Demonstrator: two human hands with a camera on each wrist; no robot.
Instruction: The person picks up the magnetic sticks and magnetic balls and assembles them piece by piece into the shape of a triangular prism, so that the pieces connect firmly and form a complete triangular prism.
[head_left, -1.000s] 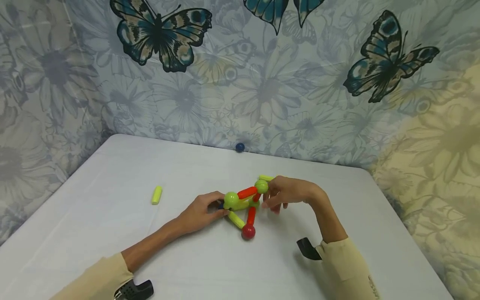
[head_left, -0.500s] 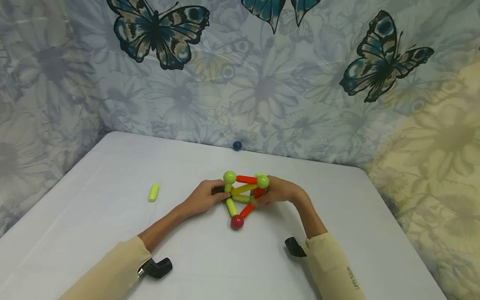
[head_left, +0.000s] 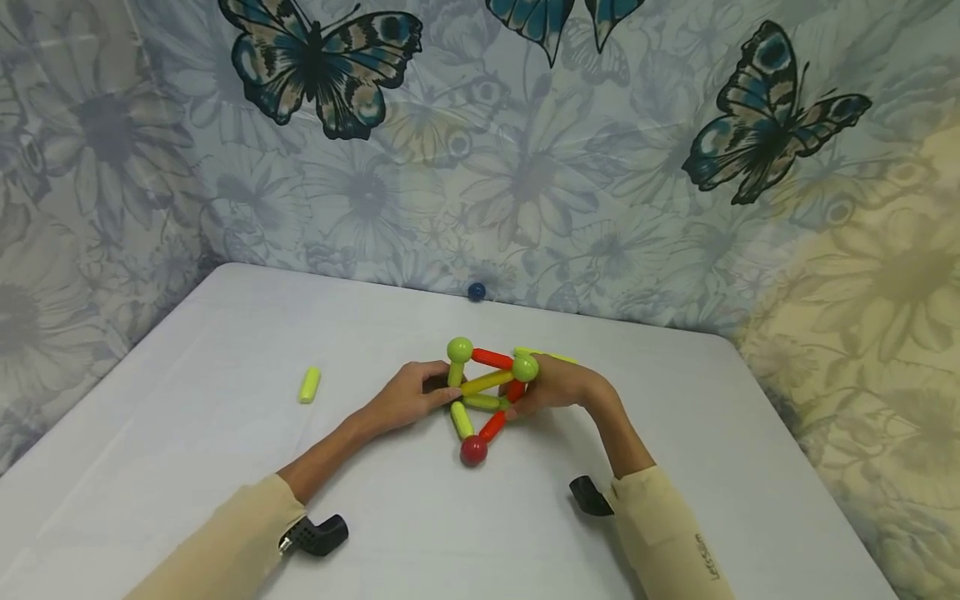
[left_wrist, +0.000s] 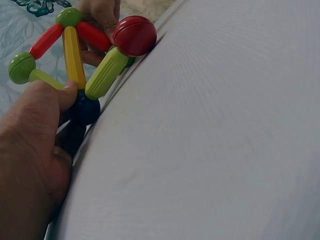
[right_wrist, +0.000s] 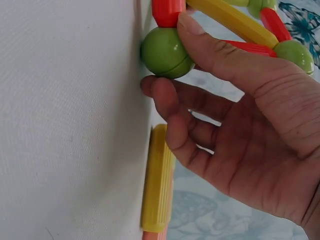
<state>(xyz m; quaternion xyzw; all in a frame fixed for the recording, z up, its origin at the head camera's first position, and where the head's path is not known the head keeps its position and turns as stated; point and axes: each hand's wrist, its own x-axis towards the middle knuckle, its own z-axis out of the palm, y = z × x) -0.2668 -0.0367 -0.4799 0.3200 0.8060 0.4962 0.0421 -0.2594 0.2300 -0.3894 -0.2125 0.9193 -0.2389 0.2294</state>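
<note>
now the stick-and-ball model (head_left: 486, 382), mid-picture in the head view, sits turned from a second ago; the left hand (head_left: 403, 397) grips its dark blue ball (left_wrist: 87, 110) and the right hand (head_left: 557, 385) pinches its lower green ball (right_wrist: 166, 52), apparently steadying both sides.

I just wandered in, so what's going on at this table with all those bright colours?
Someone is holding a frame of coloured rods and balls with both hands at a white table. The left hand grips it at a blue ball; the right hand holds it at a green ball. A loose green rod lies off to the left, and a second blue ball sits at the far edge.
</note>
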